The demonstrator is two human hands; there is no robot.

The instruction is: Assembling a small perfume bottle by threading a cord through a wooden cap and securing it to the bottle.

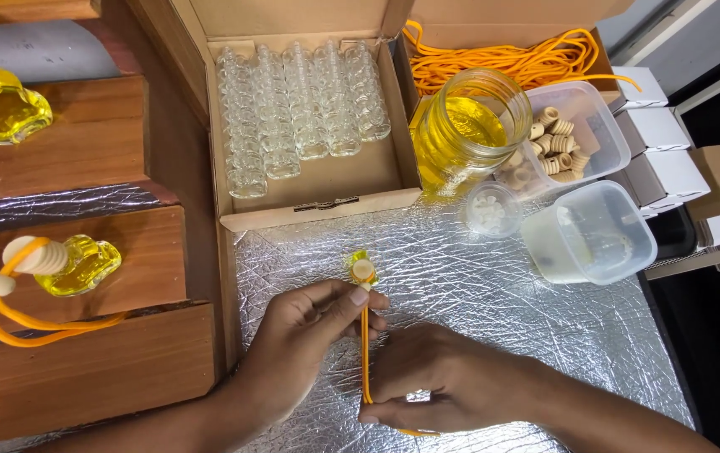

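Observation:
My left hand (305, 335) pinches a small glass bottle (361, 267) of yellow liquid with a pale wooden cap, just below the cap. An orange cord (366, 352) runs from the cap down toward me. My right hand (435, 382) grips the lower part of that cord close to the front edge. Both hands rest over the silver foil mat (544, 335).
A cardboard box of empty glass bottles (301, 109) stands behind. To its right are a jar of yellow liquid (465, 130), a tub of wooden caps (582, 126), a small cup (492, 208), a lidded tub (590, 235) and orange cord (511, 59). Finished bottles (83, 264) lie on wooden steps at left.

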